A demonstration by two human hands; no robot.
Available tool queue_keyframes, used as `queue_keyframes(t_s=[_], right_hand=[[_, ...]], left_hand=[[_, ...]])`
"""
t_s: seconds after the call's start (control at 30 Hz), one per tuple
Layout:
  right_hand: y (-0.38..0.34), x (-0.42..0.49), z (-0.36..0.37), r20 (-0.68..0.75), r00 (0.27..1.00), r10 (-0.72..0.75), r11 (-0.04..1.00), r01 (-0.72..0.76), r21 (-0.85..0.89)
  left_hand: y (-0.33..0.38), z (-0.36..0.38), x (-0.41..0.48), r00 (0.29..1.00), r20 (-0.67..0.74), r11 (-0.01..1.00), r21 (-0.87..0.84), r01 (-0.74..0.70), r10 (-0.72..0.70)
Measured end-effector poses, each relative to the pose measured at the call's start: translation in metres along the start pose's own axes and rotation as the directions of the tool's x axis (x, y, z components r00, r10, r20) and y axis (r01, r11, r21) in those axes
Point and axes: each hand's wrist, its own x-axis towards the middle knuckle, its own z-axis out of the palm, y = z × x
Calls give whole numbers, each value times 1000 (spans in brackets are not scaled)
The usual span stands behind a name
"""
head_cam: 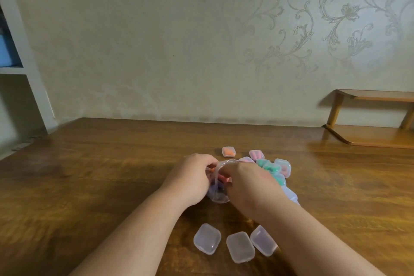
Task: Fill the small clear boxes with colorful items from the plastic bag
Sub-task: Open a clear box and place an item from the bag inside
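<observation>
Okay, bag-opening step. Left hand (192, 177) has its fingers curled in, pinching the left edge of the bag (218, 196) mouth. Right hand (248, 184) curls over the opposite edge and seems to pinch the film too (fingertips mostly hidden behind the knuckles, so the exact grip is a guess). The bag sits on the table (89, 175) between the two hands, touching both. Items (224, 179) show through the film in the gap between the hands, reddish on top, something purplish lower; shape too blurred to call.

Just beyond the right hand is a cluster of filled boxes (272, 168), green and pink inside, touching one another. An orange box (228, 151) sits a little apart, beyond the gap between the hands. One more clear box (291, 195) pokes out at the outer side of the right wrist; contents can't tell.

On the near side of the hands, between the forearms, are three empty boxes (240, 246) in a row. They look closed, and the right one is partly under the right forearm.

Judgement: partway through, several filled, at least three to go. The next move needs one hand to release the rim and reach in for an item while the other holds the mouth open. An empty box must be opened before anything goes in. The film is thin and likely collapses if both hands let go.
</observation>
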Motion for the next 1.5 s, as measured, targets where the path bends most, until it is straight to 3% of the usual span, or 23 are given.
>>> queue_keyframes(t_s=[0.07,0.17,0.27,0.43,0.5,0.57,0.63,1.3,1.5], right_hand=[[1,2,4,23,1000,19,999,-20,36],[3,9,10,-77,996,-52,998,51,-22],[0,5,5,-3,1000,-9,999,9,-44],[2,6,3,-20,999,-34,999,34,-16],[6,7,15,-161,974,-157,986,148,-71],[13,10,27,-367,874,-318,948,307,-89],[16,10,34,-422,828,-368,927,361,-100],[20,15,36,-431,808,-402,909,409,-80],[23,14,33,-425,824,-376,906,424,19]], left_hand=[[0,0,-3,999,-35,1000,-11,-1,1],[-1,0,-5,999,-47,1000,-15,-20,19],[-2,0,-7,997,-69,999,-17,-33,32],[-2,0,-8,997,-72,1000,-19,-25,24],[-2,0,-8,997,-72,1000,-18,-25,24],[-1,-1,-7,998,-60,1000,-10,-22,21],[0,-2,-7,999,-44,1000,-11,-18,17],[-4,2,-3,998,-63,1000,2,-28,28],[-7,5,-1,996,-83,1000,12,-21,22]])
